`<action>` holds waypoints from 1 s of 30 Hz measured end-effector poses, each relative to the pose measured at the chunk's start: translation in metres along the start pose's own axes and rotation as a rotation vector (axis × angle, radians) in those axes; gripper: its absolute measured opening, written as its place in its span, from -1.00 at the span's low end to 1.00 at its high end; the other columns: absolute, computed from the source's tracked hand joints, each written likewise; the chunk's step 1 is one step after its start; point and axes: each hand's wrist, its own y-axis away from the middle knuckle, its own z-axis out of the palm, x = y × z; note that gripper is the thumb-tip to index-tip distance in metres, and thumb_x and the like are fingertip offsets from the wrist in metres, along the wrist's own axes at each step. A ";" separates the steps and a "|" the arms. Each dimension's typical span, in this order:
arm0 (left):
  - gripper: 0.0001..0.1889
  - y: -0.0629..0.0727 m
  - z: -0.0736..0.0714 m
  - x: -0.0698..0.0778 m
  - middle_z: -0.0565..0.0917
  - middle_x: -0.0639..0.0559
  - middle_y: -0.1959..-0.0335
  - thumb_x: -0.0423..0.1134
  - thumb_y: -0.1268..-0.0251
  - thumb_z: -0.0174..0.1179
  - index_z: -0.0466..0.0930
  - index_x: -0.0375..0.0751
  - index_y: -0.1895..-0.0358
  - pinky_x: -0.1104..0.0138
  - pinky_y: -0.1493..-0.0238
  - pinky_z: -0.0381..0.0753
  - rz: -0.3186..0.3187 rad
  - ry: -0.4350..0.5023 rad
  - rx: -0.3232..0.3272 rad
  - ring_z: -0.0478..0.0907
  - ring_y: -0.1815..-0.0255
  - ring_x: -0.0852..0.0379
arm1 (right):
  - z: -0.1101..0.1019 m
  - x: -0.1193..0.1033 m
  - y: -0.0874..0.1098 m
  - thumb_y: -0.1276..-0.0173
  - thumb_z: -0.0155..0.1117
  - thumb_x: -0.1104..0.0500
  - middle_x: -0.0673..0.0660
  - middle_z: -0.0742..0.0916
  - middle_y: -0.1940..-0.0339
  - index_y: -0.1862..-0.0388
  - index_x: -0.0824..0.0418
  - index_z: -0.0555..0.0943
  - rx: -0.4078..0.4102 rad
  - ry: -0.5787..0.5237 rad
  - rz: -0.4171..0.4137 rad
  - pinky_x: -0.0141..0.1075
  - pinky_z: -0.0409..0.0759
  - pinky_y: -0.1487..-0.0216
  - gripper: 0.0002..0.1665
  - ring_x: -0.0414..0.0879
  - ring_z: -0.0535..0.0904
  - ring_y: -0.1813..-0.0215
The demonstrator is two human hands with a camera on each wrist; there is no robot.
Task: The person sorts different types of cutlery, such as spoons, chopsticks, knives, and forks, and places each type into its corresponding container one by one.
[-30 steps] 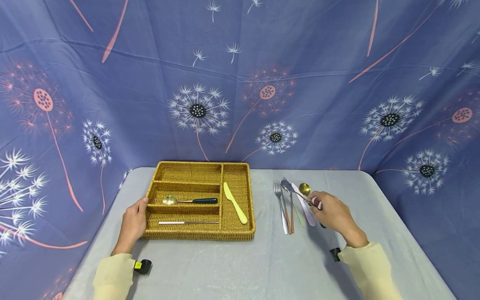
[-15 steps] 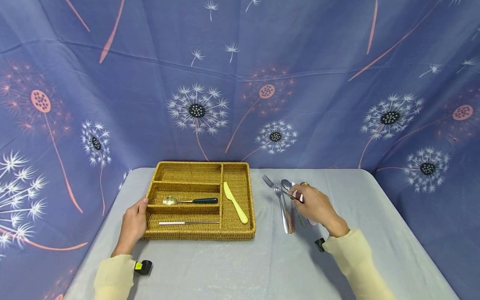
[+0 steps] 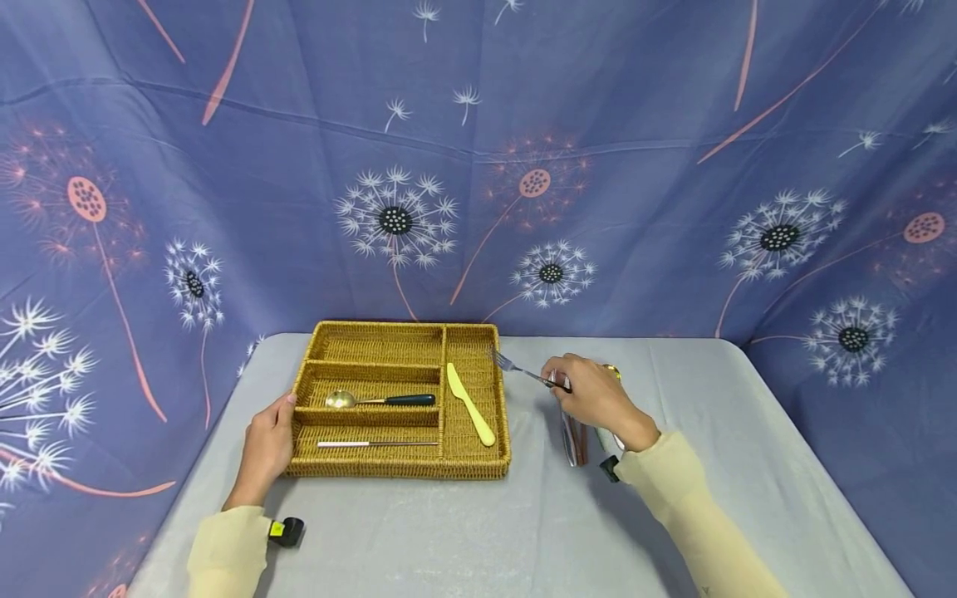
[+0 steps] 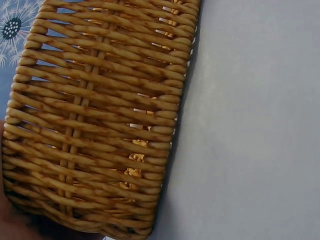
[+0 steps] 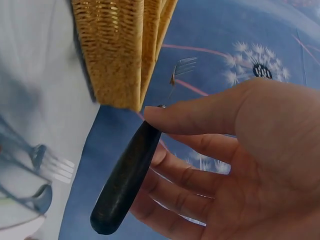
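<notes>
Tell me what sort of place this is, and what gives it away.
Probably a staged tabletop set-up rather than a working kitchen: a blue dandelion-print cloth hangs behind and on both sides of a pale-covered table, which bears a divided wicker tray with cutlery in it.

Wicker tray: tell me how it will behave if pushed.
The wicker tray is probably light for its size, since the left wrist view shows gaps in its weave. Being broad and low, it seems unlikely to tip. The spoon and yellow knife lie loose inside, so they may slide.
</notes>
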 end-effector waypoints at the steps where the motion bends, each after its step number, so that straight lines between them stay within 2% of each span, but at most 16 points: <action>1: -0.33 0.000 0.000 0.000 0.35 -0.48 -0.54 0.09 -0.85 -0.34 0.34 -0.41 -0.59 -0.28 -0.62 0.18 -0.002 0.001 -0.001 0.24 -0.58 -0.53 | 0.001 -0.002 -0.003 -0.42 0.39 0.36 0.01 0.69 0.29 0.01 0.13 0.79 -0.013 -0.003 -0.005 -0.21 0.48 0.40 -0.76 -0.14 0.48 0.42; 7: -0.33 -0.001 0.001 0.000 0.36 -0.47 -0.54 0.09 -0.85 -0.34 0.35 -0.41 -0.59 -0.27 -0.63 0.18 -0.002 0.004 -0.007 0.24 -0.58 -0.52 | 0.003 -0.013 -0.019 -0.43 0.40 0.35 -0.01 0.70 0.28 -0.01 0.11 0.77 -0.069 -0.010 -0.008 -0.27 0.43 0.48 -0.75 -0.12 0.49 0.42; 15: -0.33 0.000 0.000 0.001 0.36 -0.47 -0.54 0.08 -0.85 -0.35 0.34 -0.41 -0.59 -0.27 -0.62 0.19 -0.004 -0.002 -0.002 0.24 -0.58 -0.51 | 0.008 -0.029 -0.039 -0.44 0.42 0.31 -0.04 0.69 0.26 -0.04 0.07 0.77 -0.098 0.006 -0.029 -0.21 0.52 0.40 -0.74 -0.11 0.53 0.33; 24: -0.32 -0.001 0.002 0.001 0.36 -0.49 -0.53 0.08 -0.85 -0.35 0.34 -0.42 -0.59 -0.29 -0.62 0.19 -0.003 -0.001 -0.007 0.24 -0.58 -0.52 | 0.025 -0.042 -0.062 -0.34 0.41 0.38 0.00 0.70 0.29 -0.08 0.11 0.78 -0.136 0.021 -0.076 -0.23 0.54 0.43 -0.64 -0.11 0.54 0.34; 26: -0.32 -0.001 0.001 0.001 0.35 -0.49 -0.54 0.09 -0.85 -0.35 0.33 -0.42 -0.60 -0.29 -0.62 0.18 -0.008 0.004 -0.011 0.23 -0.58 -0.53 | 0.026 -0.046 -0.068 -0.34 0.40 0.39 0.00 0.68 0.32 -0.12 0.13 0.78 -0.143 0.031 -0.100 -0.28 0.48 0.48 -0.61 -0.14 0.51 0.38; 30: -0.32 0.000 0.000 0.001 0.33 -0.48 -0.56 0.10 -0.85 -0.35 0.31 -0.40 -0.61 -0.29 -0.63 0.17 -0.016 0.010 -0.015 0.21 -0.60 -0.52 | 0.028 -0.057 -0.084 -0.36 0.37 0.41 -0.02 0.59 0.55 -0.15 0.18 0.77 -0.158 0.035 -0.140 -0.35 0.30 0.59 -0.60 -0.19 0.38 0.54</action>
